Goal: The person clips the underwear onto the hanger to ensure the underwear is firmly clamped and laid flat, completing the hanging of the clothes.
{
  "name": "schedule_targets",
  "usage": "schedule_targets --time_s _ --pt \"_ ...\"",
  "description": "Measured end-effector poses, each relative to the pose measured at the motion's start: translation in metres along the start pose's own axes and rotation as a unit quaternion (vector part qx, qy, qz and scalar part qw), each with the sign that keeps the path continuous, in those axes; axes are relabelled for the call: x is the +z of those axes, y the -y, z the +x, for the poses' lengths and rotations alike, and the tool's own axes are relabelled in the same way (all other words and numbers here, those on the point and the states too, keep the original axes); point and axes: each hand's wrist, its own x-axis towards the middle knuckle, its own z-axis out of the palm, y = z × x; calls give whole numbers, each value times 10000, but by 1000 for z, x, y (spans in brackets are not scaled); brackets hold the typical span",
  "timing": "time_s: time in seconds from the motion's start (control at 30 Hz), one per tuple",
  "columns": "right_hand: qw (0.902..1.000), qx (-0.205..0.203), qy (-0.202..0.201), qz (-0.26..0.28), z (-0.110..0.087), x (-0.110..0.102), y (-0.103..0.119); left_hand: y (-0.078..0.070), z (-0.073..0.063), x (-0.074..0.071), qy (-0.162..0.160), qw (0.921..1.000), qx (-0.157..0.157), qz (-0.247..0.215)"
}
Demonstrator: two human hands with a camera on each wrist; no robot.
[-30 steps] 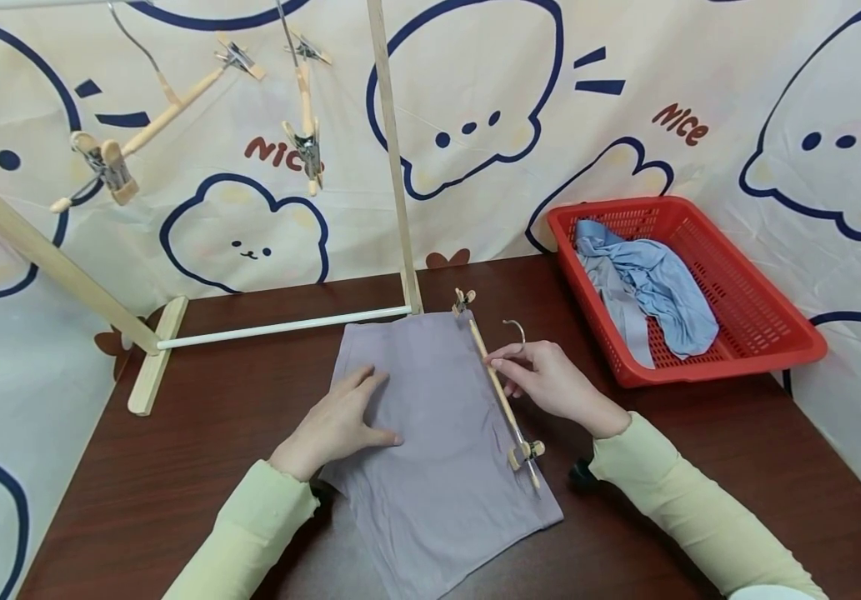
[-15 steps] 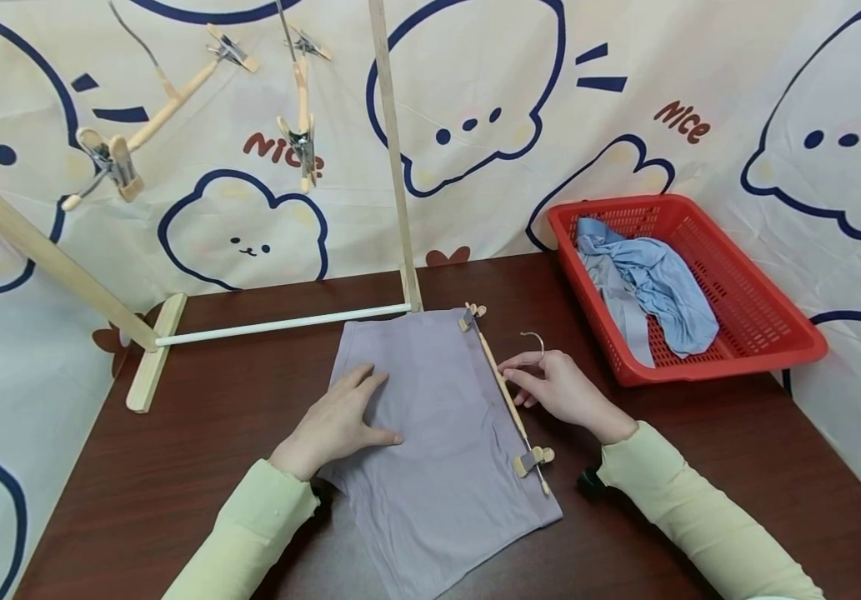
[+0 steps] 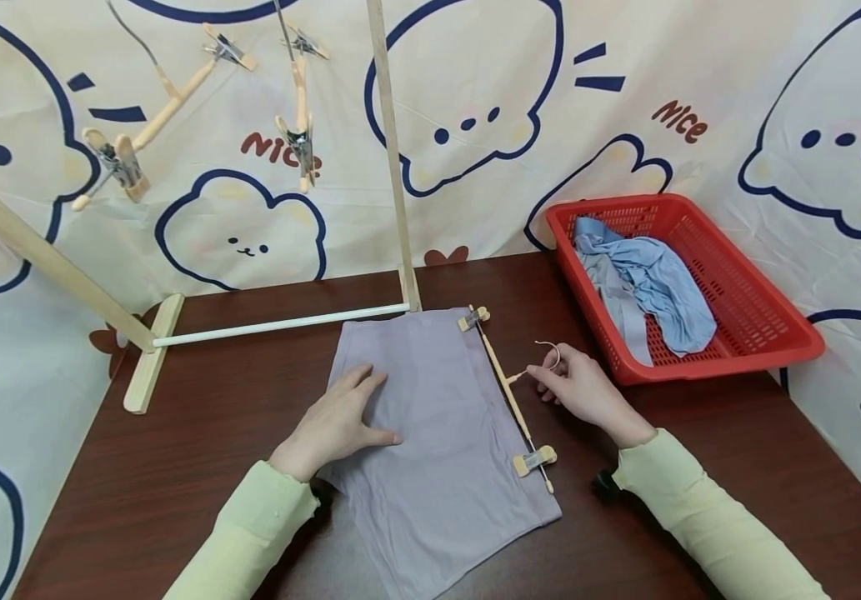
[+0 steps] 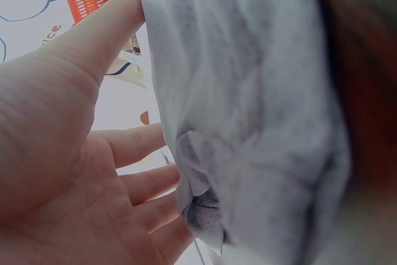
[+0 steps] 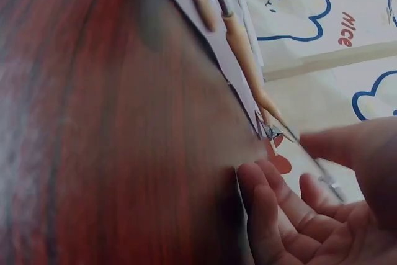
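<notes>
A light purple garment (image 3: pixel 430 417) lies flat on the dark wooden table, its right edge held by the two clips of a clip hanger (image 3: pixel 518 412). My left hand (image 3: pixel 336 425) rests on the garment's left half, fingers spread. In the left wrist view, cloth (image 4: pixel 254 91) hides those fingertips. Just right of the hanger's bar, my right hand (image 3: pixel 583 387) pinches the wire stem of its metal hook (image 3: pixel 553 348) between thumb and fingers. In the right wrist view, the wire runs from the wooden bar (image 5: pixel 243 54) to my fingers.
At the back right stands a red basket (image 3: pixel 730 367) with pale blue clothes (image 3: pixel 663 283) in it. A wooden rack with a white lower rail (image 3: pixel 280 326) stands at the back left. Empty clip hangers (image 3: pixel 175 104) hang above it. A patterned cloth lines the back.
My right hand has shifted right from the hanger's bar to its hook wire. The hanger has tipped over, its hook and clips swinging rightward. My left hand has stayed put.
</notes>
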Motion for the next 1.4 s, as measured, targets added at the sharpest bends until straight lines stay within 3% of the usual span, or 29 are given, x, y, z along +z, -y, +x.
schedule_targets --time_s 0.13,0.3,0.57,0.77,1.1,1.4 --pt "9988 6 -185 -461 -1 -1 -2 0 -1 -1 -12 10000 20 -21" --pt "9933 -320 -322 -1064 0 -2 -2 0 -2 -2 -54 10000 55 -40" --pt "9877 -192 -112 -1549 3 -6 4 -1 -1 -3 -27 10000 24 -2" --pt "9823 -296 -243 -1834 4 -6 19 -3 5 -6 -380 9990 210 111" --pt "9693 -993 -559 -2180 24 -1 48 -17 38 -25 -853 9958 207 -274" --pt "9802 -751 -230 -1818 54 -2 66 -31 84 -32 -1014 9909 375 -798"
